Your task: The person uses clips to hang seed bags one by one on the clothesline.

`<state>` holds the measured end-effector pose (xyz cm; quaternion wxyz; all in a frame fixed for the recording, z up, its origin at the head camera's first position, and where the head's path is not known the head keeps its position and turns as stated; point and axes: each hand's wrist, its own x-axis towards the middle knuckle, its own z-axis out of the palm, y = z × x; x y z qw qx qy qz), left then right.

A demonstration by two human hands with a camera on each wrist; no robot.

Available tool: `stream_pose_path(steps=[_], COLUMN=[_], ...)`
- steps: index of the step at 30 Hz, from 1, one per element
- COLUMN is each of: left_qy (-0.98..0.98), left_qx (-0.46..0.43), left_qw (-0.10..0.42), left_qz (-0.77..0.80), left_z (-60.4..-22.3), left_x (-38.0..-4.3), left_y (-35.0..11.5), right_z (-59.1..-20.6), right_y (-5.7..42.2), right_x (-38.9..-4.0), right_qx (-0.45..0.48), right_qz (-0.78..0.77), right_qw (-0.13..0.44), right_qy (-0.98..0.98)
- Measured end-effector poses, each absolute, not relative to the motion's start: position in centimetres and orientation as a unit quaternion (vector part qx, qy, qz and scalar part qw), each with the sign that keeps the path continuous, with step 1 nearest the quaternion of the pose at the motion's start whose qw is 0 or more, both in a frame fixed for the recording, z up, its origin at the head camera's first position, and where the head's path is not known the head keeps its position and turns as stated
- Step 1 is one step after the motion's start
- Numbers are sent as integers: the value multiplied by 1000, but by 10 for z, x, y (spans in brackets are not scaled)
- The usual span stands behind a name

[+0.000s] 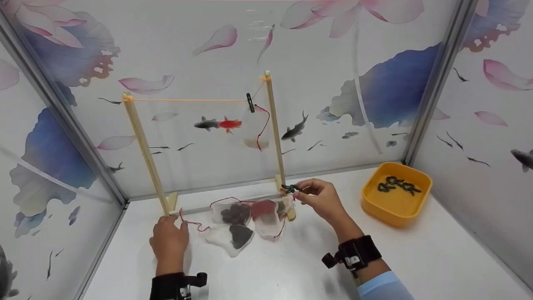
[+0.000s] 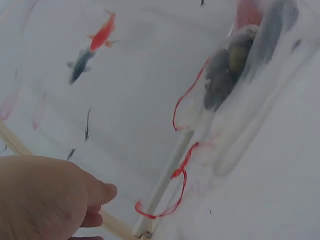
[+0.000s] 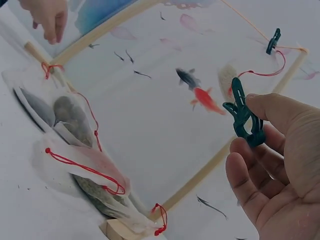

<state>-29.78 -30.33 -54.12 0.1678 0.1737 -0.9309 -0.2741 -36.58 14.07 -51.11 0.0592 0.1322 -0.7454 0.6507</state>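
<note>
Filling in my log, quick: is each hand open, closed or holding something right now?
Left hand: open, fingers relaxed, nothing visible in it.
Right hand: closed, pinching a dark green clip.

Plastic clip [image 3: 242, 116], gauzy bags [image 1: 265, 218], wooden posts [image 1: 144, 152]

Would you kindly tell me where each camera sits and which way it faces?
Head: on the head, facing forward and down at the wooden frame and yellow tray; left hand, right hand and blue sleeve show.
Left wrist: on that wrist, facing mesh bags past the left hand, the only one showing.
Right wrist: on that wrist, facing the right hand's green clip, the left hand beyond.
Head and right wrist views share both hands and the orange string.
</note>
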Motion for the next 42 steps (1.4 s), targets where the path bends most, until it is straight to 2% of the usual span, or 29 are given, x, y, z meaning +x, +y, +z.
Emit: stream_pose_path(steps=[7, 11, 17, 26, 35, 42], left_qy=[-934, -925, -915, -912, -920, -935], left_qx=[-28, -118, -192, -216, -203, -159], left_qw=[206, 184, 162, 182, 202, 209], left_qz=[-291, -310, -317, -299, -268, -237], left_z=[-517, -505, -495, -496, -499, -504], left_x=[-299, -291, -282, -279, -281, -285], left_y=[-241, -204, -171, -159, -163, -176], right_z=[-510, -509, -509, -507, -511, -535], right_y=[122, 110, 99, 93, 97, 100], right_x=[-352, -344, -333, -326, -330, -341], right_qx=[205, 244, 276, 291, 280, 293], right_qz=[591, 571, 530, 517, 497, 369], right_qw=[58, 53, 70, 70, 39, 39], right_qy=[-778, -782, -799, -802, -820, -881])
